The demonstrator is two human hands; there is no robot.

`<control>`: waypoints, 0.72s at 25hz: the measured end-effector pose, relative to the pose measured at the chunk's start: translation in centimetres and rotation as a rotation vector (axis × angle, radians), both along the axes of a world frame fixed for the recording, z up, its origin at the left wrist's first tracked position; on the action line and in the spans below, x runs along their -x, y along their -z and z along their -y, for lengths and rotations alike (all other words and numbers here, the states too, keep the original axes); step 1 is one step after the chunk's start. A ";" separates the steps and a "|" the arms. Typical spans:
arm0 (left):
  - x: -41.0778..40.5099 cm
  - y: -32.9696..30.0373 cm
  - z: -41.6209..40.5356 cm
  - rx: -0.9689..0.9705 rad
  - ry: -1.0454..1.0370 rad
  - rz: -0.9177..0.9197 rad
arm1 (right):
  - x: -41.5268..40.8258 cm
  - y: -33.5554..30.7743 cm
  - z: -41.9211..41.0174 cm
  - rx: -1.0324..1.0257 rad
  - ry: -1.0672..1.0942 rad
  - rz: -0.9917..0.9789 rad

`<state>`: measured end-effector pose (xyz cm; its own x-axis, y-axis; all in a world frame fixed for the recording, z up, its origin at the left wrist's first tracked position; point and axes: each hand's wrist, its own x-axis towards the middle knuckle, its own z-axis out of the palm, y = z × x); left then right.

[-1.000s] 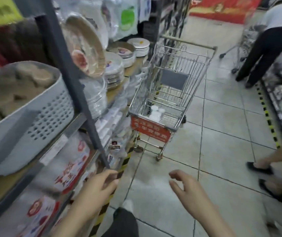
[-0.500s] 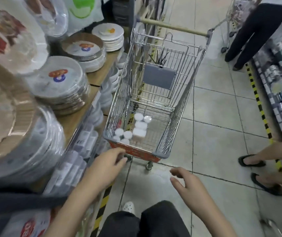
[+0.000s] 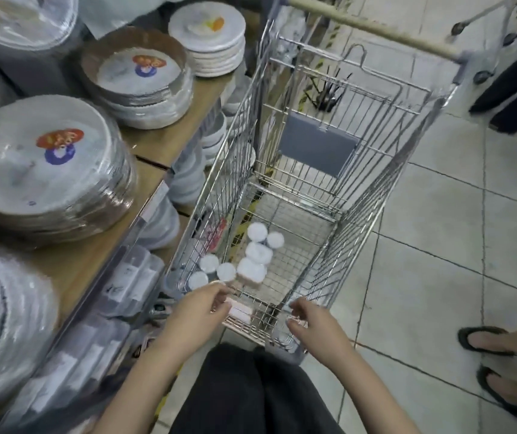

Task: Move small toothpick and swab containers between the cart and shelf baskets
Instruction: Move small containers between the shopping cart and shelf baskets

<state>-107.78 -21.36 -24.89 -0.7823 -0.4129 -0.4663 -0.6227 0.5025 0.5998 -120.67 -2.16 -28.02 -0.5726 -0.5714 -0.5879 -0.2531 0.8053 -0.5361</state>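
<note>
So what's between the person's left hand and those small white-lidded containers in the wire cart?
Head view: only the cart's near wire rim separates left hand from containers.

1. Small white-lidded containers point(image 3: 255, 252): seven or so, clustered on the wire floor of the cart point(image 3: 360, 170), toward its near left corner.
2. Mostly round lids, facing up; the two nearest the middle look squarer, the closest one point(image 3: 251, 271) showing a pinkish side.
3. Packed close, several touching, in a loose line running away from the near rim.
4. Contents hidden under lids; toothpicks or swabs cannot be told.
</note>
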 end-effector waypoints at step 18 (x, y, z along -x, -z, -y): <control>12.5 26.2 7.7 0.159 0.522 0.215 | 11.2 22.3 12.2 -0.144 -0.045 -0.039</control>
